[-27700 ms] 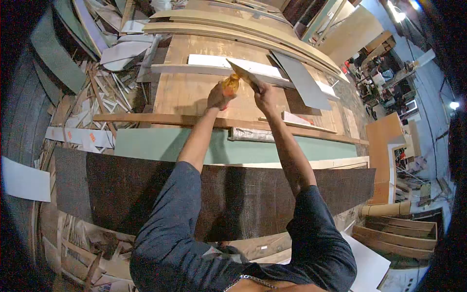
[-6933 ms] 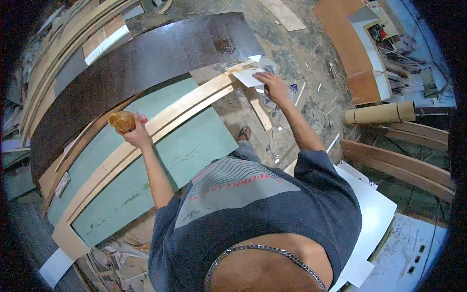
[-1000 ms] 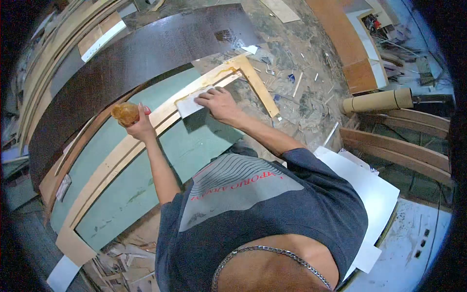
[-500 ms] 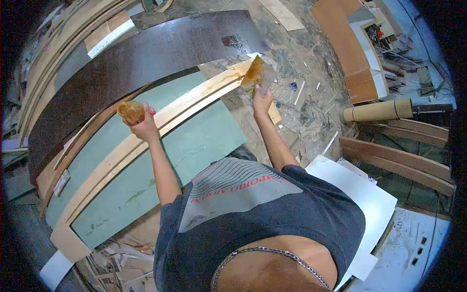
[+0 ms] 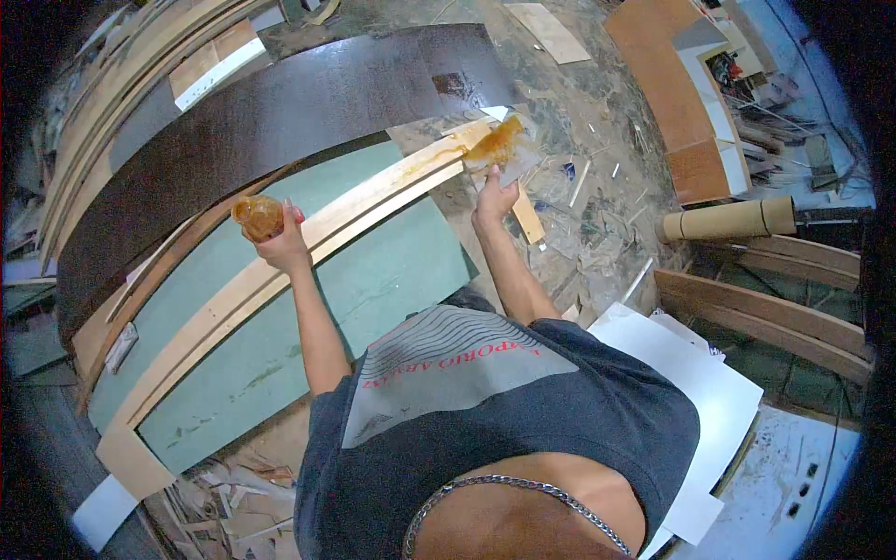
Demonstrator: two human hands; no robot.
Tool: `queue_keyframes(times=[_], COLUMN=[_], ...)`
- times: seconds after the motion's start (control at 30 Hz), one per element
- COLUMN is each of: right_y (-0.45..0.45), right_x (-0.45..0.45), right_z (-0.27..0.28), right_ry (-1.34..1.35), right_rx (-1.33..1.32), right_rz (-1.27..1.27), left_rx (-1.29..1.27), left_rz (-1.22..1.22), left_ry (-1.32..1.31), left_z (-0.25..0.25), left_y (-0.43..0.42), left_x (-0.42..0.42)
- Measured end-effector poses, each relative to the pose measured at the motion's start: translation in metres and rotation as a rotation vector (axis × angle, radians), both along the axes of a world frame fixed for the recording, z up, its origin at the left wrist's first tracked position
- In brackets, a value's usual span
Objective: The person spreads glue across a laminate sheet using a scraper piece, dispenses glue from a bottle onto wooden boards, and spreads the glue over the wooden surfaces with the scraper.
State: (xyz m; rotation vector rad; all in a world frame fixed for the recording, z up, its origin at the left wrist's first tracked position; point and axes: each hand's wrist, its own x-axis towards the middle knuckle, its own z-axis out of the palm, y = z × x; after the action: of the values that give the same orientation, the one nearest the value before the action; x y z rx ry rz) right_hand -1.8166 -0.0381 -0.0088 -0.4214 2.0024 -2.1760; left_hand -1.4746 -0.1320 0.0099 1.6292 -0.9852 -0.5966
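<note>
Scraps of wood [image 5: 233, 509] and little white bits lie around on the dusty floor [image 5: 611, 121] of a messy workshop. One big, shiny dark board [image 5: 280, 112] lies on the far side of a green board [image 5: 359, 280]. Over the green board lies one long, pale wood frame [image 5: 210, 308], with orange goo [image 5: 453, 151] smeared near its right end. Off to the right are one brown roll [image 5: 730, 219] with two dark bands, and some white boards [image 5: 691, 373] close to the person.

One clear bottle [image 5: 260, 217] of orange-brown stuff is in the left hand [image 5: 286, 246], with the grip snug around it. The right hand [image 5: 496, 198] has a narrow grip on one thin card [image 5: 507, 145], pinching its near edge. Goo covers much of the card, which is at the frame's right end; whether they touch is hard to tell.
</note>
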Motion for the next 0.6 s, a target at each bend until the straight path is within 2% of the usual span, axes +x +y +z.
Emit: queue_keyframes(times=[0.03,0.13,0.2,0.23,0.3,0.37,0.43,0.57,0.6], right_y=[-0.001,-0.003,-0.012,-0.017,-0.028,-0.028,-0.023,-0.027,-0.024], right_x=[-0.001,-0.012,-0.030,-0.044,-0.068,-0.070,-0.066,-0.075,-0.070], right_z=[0.006,0.016,0.019,0.018,0.020,0.040,0.072,0.069,0.077], right_ry=[-0.001,-0.097,0.060,0.058,0.213,0.311,0.459,0.551,0.657], right_rx=[0.000,-0.087,0.142,0.143,0.333,0.321,0.328,0.273,0.280], right_rz=[-0.002,0.037,0.049,0.048,0.167,0.260,0.394,0.463,0.590], left_rx=[0.036,-0.025,-0.088,-0.107,-0.080,-0.037,0.036,-0.030,-0.027], left_rz=[-0.094,-0.047,0.005,0.018,0.039,0.047,-0.081,-0.139,-0.096], left_ry=[0.192,0.101,0.009,-0.015,-0.050,-0.056,0.276,0.344,0.249], left_z=[-0.003,-0.018,-0.029,-0.027,-0.014,0.003,0.010,-0.002,-0.002], left_y=[-0.001,-0.007,-0.010,-0.009,-0.003,0.003,0.004,0.000,-0.001], left_x=[0.000,0.002,0.004,0.004,0.001,-0.002,-0.005,0.000,0.001])
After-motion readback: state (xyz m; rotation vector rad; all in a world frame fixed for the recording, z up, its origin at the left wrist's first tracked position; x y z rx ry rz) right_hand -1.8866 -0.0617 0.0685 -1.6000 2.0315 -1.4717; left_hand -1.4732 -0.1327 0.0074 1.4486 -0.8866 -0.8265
